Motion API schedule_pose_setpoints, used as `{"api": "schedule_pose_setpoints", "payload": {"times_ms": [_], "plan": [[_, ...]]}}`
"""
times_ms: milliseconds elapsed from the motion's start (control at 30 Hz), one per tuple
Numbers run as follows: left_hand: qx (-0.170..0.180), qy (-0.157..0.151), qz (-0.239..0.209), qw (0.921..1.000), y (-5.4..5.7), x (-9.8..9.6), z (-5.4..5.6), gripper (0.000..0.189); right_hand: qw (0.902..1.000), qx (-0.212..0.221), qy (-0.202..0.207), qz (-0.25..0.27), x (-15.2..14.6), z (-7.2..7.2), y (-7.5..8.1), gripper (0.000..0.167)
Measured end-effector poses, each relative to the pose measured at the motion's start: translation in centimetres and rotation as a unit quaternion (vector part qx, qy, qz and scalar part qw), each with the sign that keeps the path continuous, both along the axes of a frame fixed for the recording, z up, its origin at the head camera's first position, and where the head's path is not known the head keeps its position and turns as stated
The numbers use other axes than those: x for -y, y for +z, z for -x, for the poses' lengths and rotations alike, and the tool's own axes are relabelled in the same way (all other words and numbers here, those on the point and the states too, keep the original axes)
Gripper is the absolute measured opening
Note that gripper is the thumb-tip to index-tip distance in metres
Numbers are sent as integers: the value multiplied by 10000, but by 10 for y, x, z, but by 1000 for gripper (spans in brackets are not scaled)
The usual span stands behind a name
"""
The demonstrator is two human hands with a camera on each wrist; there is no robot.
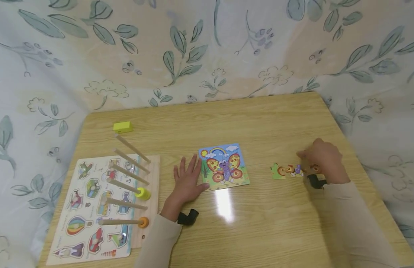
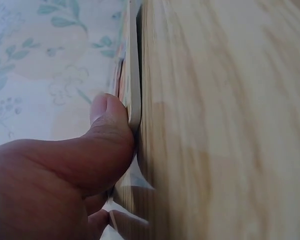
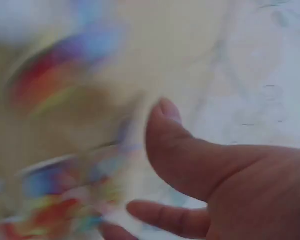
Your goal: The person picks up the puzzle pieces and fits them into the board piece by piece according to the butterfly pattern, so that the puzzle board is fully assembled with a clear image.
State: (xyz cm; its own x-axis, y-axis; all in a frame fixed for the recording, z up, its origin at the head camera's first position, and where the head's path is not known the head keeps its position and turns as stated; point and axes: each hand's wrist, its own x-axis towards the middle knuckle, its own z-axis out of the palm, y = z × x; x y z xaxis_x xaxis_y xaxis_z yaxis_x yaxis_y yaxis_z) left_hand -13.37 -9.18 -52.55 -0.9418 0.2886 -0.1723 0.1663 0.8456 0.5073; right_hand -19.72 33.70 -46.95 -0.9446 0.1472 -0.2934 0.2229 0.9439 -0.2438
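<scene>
On the table lies a square butterfly picture puzzle (image 1: 225, 167) with a rainbow and sun. My left hand (image 1: 188, 182) rests at its left side, fingers spread, thumb at the lower left corner. In the left wrist view the thumb (image 2: 112, 132) touches the board's thin edge (image 2: 134, 75). To the right lie a few loose puzzle pieces (image 1: 283, 170) in a row. My right hand (image 1: 322, 156) is above the right end of that row and partly covers it. Thumb and fingers stand apart with nothing between them in the right wrist view, where the coloured shapes are blurred.
A wooden peg stand (image 1: 154, 167) with tilted-looking dowels stands on the left, carrying a yellow ring (image 1: 143, 193) and an orange ring (image 1: 144, 222). Beside it is a vehicle knob puzzle (image 1: 89, 216). A yellow block (image 1: 123, 127) lies farther back. Patterned cloth (image 1: 207, 48) hangs behind the table.
</scene>
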Motion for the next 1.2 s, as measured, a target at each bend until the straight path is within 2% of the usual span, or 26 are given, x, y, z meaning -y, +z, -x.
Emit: {"api": "schedule_pose_setpoints", "payload": {"times_ms": [100, 233, 367, 433, 500, 567, 700, 767, 833, 933, 1033, 1200], "plan": [[4, -1, 10, 10000, -1, 1, -1, 90, 9989, 366, -277, -72, -13, -3, -8, 70], [6, -2, -5, 10000, -2, 1, 0, 89, 9996, 116, -244, -57, -13, 1, -13, 55], [22, -17, 10, 10000, -5, 0, 1, 89, 9995, -296, 51, 126, 3, 5, -4, 52], [32, -35, 40, 10000, -6, -1, 2, 90, 9966, -687, 303, 329, 19, 4, 2, 44], [46, -61, 104, 9999, -8, -1, 2, 90, 9909, -1024, 555, 679, 42, 4, 9, 38], [84, -49, 122, 9999, -6, -1, 2, 90, 9815, -1130, 911, 1249, 71, 5, 12, 33], [61, -1, 61, 10000, -4, 0, 2, 90, 9590, -625, 1391, 2387, 130, 9, 3, 32], [31, -6, 22, 10000, -3, 0, 1, 90, 9534, -377, 1478, 2604, 149, 9, -8, 32], [15, -35, 26, 10000, -3, -1, 2, 90, 9571, -349, 1422, 2498, 160, 9, -20, 33], [16, -70, 21, 10000, -3, -1, 2, 90, 9689, -482, 1335, 2027, 166, 7, -33, 34], [5, -43, -10, 10000, -1, -1, 1, 90, 9759, -545, 1301, 1665, 169, 4, -38, 34], [-7, 2, -22, 10000, 1, 1, 0, 89, 9770, -655, 1488, 1377, 174, 3, -38, 32]]}}
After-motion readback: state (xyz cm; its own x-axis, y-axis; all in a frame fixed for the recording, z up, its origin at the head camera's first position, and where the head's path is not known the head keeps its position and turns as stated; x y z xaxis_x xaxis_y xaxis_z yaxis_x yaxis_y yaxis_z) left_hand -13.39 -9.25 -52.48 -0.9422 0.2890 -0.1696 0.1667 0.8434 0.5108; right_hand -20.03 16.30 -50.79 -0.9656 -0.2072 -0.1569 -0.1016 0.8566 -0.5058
